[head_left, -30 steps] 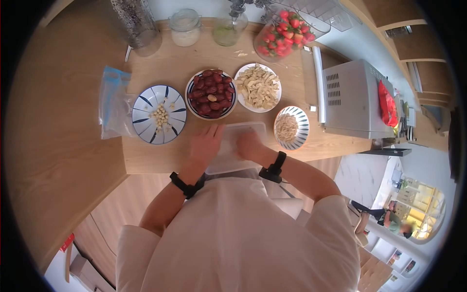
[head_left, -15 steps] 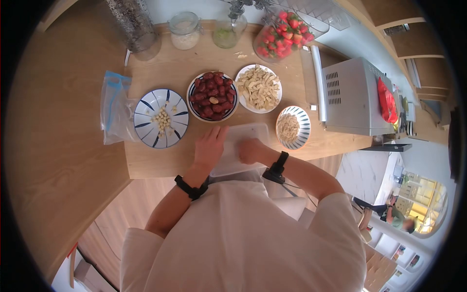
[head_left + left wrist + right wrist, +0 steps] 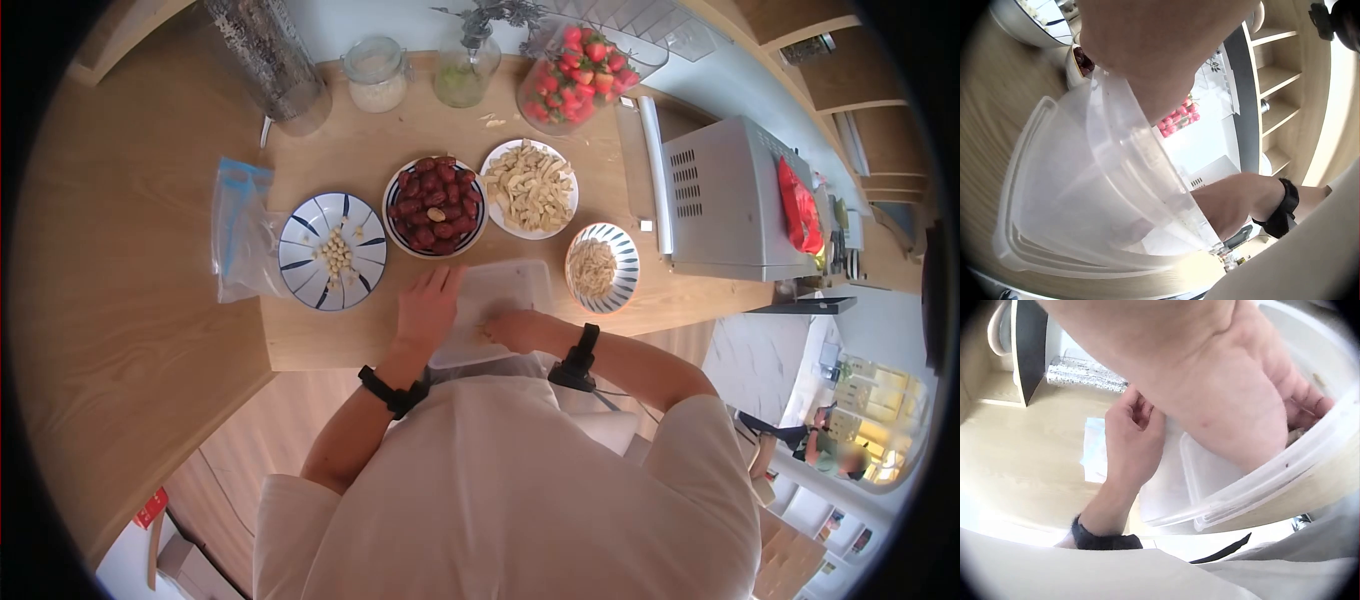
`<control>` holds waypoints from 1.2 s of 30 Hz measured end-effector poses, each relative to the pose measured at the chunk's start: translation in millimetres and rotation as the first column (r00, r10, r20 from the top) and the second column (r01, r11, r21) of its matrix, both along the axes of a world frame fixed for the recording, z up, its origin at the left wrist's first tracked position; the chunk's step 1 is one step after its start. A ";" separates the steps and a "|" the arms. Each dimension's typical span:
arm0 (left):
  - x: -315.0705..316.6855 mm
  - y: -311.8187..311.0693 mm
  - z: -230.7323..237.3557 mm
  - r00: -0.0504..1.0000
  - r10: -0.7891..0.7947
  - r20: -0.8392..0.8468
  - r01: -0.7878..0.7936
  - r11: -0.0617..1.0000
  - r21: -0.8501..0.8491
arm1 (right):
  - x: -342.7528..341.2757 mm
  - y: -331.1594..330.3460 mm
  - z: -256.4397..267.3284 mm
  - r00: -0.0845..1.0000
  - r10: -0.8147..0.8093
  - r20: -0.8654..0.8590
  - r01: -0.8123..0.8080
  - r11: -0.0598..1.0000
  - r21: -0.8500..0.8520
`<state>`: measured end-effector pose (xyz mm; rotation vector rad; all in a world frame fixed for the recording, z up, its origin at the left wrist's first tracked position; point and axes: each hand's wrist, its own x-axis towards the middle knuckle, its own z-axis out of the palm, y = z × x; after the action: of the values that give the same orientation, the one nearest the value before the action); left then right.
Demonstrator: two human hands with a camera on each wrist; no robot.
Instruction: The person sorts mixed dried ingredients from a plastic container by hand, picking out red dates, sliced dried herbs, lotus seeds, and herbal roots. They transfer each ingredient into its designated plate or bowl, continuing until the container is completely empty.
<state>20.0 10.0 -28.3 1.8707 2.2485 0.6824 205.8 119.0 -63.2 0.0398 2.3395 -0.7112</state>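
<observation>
A translucent plastic container [image 3: 1110, 144] stands tilted at the table's front edge, with a flat, grooved translucent piece [image 3: 1007, 212] below it. My left hand [image 3: 428, 308] grips the container's left side, fingers over the rim. Inside the container is my right hand [image 3: 518, 330], its fingers curled in and low. Small pale bits [image 3: 1296, 435] show at its fingertips in the right wrist view; the fingers partly hide them. Nearest beyond the container is a bowl of red dates [image 3: 436, 205], and to the right a striped bowl of pale shreds [image 3: 592, 268].
A blue-striped plate with pale kernels [image 3: 338, 258] lies left, beside a zip bag [image 3: 243, 240]. White plate of pale slices [image 3: 530, 187] sits behind. Glass jars [image 3: 376, 78] and a clear container of strawberries [image 3: 575, 85] line the back. A silver appliance [image 3: 725, 200] stands right.
My right hand has moved slightly toward me inside the container, and tan bits now show at its fingertips. My left hand keeps its grip. The head view has shifted a little.
</observation>
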 end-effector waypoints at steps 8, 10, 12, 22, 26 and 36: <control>0.4 1.4 2.0 0.999 -0.014 -0.039 0.015 1.000 0.018 | -4.3 3.2 -7.1 0.997 0.010 0.073 0.001 0.990 -0.140; 0.2 2.4 2.6 0.999 -0.015 -0.047 0.016 0.999 0.028 | -4.2 6.7 -7.1 0.997 -0.073 -0.004 0.071 0.984 -0.162; -0.4 2.8 4.8 0.999 -0.021 -0.047 0.023 0.999 0.029 | 1.9 9.3 -2.6 0.980 -0.197 -0.027 0.187 0.958 -0.218; -0.3 1.1 -7.4 1.000 -0.012 -0.012 0.012 0.999 0.043 | 33.1 63.2 77.7 0.693 -0.717 0.079 0.567 0.474 -0.673; -0.8 0.2 -6.1 1.000 -0.017 -0.026 0.016 0.999 -0.034 | 70.6 87.1 58.0 0.419 -0.899 -0.124 0.570 0.367 -0.735; 0.8 5.8 -1.7 0.997 -0.026 -0.071 0.028 0.999 0.019 | 112.7 108.8 57.6 0.202 -0.897 -0.393 0.895 0.332 -0.299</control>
<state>20.8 15.9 -29.9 1.9604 2.2621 0.6467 318.5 227.8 -5.6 1.5739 2.6445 -1.4177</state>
